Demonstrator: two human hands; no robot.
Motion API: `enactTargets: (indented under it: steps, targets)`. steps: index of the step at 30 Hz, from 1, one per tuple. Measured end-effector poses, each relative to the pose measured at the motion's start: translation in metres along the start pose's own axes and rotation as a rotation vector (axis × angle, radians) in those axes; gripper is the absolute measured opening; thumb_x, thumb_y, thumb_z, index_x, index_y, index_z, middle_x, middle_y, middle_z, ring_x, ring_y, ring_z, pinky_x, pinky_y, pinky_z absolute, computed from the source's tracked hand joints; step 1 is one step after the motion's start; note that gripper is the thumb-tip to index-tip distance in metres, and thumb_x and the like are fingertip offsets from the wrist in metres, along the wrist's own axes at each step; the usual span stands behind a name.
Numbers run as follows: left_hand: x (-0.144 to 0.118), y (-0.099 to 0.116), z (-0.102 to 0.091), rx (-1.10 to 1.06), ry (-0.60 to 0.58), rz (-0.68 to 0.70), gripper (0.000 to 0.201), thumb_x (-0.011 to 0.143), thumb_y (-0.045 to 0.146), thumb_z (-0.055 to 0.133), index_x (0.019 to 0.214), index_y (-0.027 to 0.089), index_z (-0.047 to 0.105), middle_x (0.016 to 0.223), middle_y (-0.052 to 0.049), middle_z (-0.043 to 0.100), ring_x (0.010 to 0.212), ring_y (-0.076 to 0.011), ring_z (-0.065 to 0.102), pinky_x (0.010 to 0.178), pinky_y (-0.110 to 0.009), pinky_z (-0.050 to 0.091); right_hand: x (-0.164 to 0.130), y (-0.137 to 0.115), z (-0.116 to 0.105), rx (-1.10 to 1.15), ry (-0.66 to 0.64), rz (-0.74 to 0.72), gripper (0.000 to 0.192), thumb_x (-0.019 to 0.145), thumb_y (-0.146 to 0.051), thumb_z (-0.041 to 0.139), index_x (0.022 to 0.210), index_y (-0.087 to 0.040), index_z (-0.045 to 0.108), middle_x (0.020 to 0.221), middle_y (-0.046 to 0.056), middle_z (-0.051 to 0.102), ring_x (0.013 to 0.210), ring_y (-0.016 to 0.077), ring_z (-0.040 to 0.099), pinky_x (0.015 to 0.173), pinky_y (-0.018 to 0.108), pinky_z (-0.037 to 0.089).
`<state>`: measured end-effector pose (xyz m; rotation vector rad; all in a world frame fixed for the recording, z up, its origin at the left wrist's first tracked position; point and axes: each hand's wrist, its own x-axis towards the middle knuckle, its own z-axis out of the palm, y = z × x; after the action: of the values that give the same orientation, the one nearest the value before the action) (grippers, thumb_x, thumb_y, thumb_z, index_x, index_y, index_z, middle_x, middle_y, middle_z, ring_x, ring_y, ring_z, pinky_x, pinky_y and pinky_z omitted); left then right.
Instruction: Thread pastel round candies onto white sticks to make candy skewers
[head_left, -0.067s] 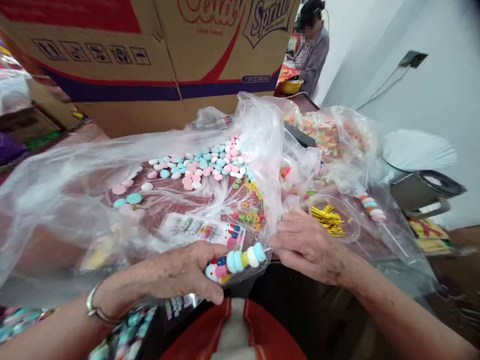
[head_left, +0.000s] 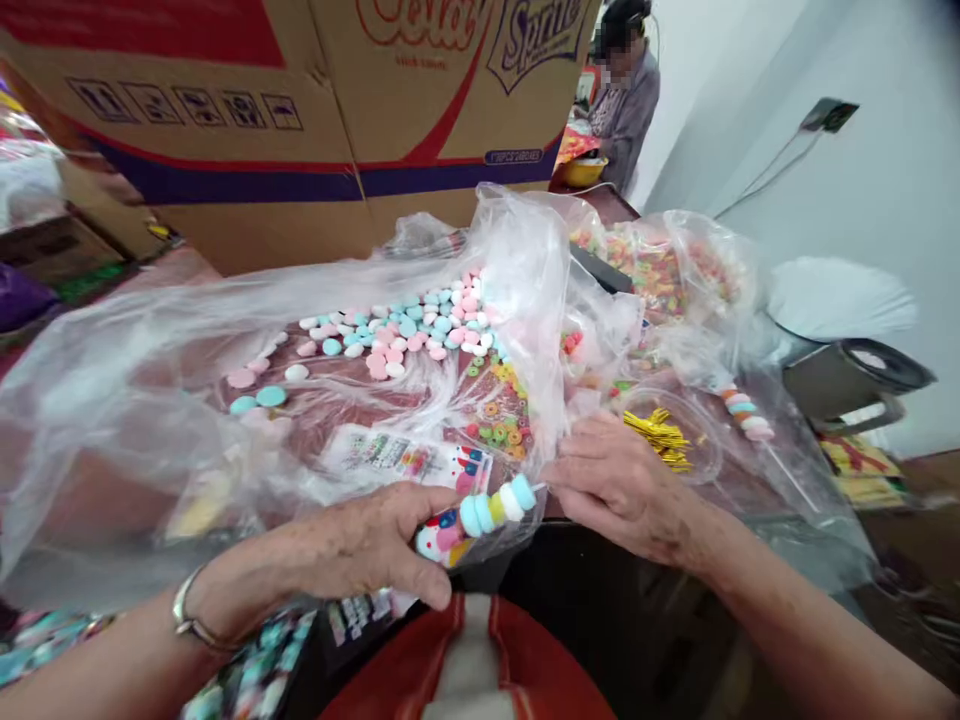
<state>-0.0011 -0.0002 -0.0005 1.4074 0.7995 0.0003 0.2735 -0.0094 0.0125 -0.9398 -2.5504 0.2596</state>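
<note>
My left hand (head_left: pixel 382 540) is closed around a printed clear bag (head_left: pixel 441 540), thumb below and fingers above. Out of the bag's mouth, or seen through its clear part, shows a candy skewer (head_left: pixel 495 508) with blue, yellow and white pieces, tilted up to the right. The thin stick end of that skewer runs into the fingertips of my right hand (head_left: pixel 611 490), which are pinched together. Beyond my left hand lies another printed bag (head_left: pixel 397 455) on the plastic sheet. Gold twist ties (head_left: pixel 660 440) lie in a clear round dish right of my right hand.
Pink, blue and white candies (head_left: pixel 405 335) and gummy rings (head_left: pixel 506 425) lie on the plastic sheet (head_left: pixel 97 400). A finished-looking skewer (head_left: pixel 746 415) rests near a grey kettle (head_left: pixel 847 390). A large carton (head_left: pixel 262 170) stands behind; a person (head_left: pixel 626 110) works at the back.
The candy skewer has shifted slightly right and up, its stick end tilting a little higher. Both hands stay almost in place.
</note>
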Motion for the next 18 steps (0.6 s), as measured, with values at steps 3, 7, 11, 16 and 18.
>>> enactTargets:
  steps: [3,7,11,16,18]
  targets:
    - [0.000,-0.001,0.000,0.016,0.058,0.035,0.042,0.067,0.042,0.074,0.100,0.020,0.061,0.087,0.002,0.056,0.077,-0.0139,0.045,0.062,-0.020,0.035,-0.002,-0.002,-0.002,-0.060,0.004,0.021,0.020,0.087,-0.016,0.049,0.072,-0.017,0.063,0.065,0.000,0.053,0.067,0.0153,0.042,0.066,0.032,0.026]
    - [0.003,0.004,0.004,0.088,0.097,0.044,0.044,0.069,0.044,0.073,0.103,0.020,0.060,0.074,0.004,0.054,0.062,-0.0108,0.043,0.052,-0.020,0.031,-0.001,-0.012,-0.003,-0.053,-0.036,-0.014,0.019,0.085,-0.015,0.052,0.069,-0.017,0.061,0.063,-0.001,0.052,0.065,0.0146,0.041,0.066,0.032,0.026]
    - [0.008,0.011,0.004,0.258,0.113,0.080,0.040,0.070,0.046,0.071,0.098,0.018,0.060,0.070,0.004,0.054,0.059,-0.0113,0.043,0.051,-0.021,0.030,0.001,-0.015,-0.007,-0.090,0.032,-0.097,0.016,0.085,-0.017,0.054,0.072,-0.018,0.062,0.067,0.000,0.057,0.068,0.0159,0.043,0.067,0.033,0.026]
    - [0.009,0.010,-0.002,0.365,0.146,0.186,0.041,0.072,0.045,0.070,0.102,0.019,0.060,0.078,0.001,0.059,0.065,-0.0138,0.048,0.056,-0.022,0.033,0.000,-0.012,-0.013,-0.128,0.023,-0.035,0.020,0.086,-0.018,0.052,0.068,-0.017,0.060,0.065,0.000,0.056,0.065,0.0151,0.043,0.066,0.032,0.027]
    - [0.009,0.010,0.000,0.424,0.198,0.229,0.040,0.073,0.041,0.069,0.107,0.022,0.059,0.085,0.001,0.061,0.073,-0.0158,0.052,0.061,-0.023,0.036,0.000,-0.013,-0.010,-0.062,-0.033,0.014,0.021,0.085,-0.015,0.051,0.065,-0.017,0.057,0.063,-0.002,0.055,0.062,0.0131,0.042,0.064,0.030,0.027]
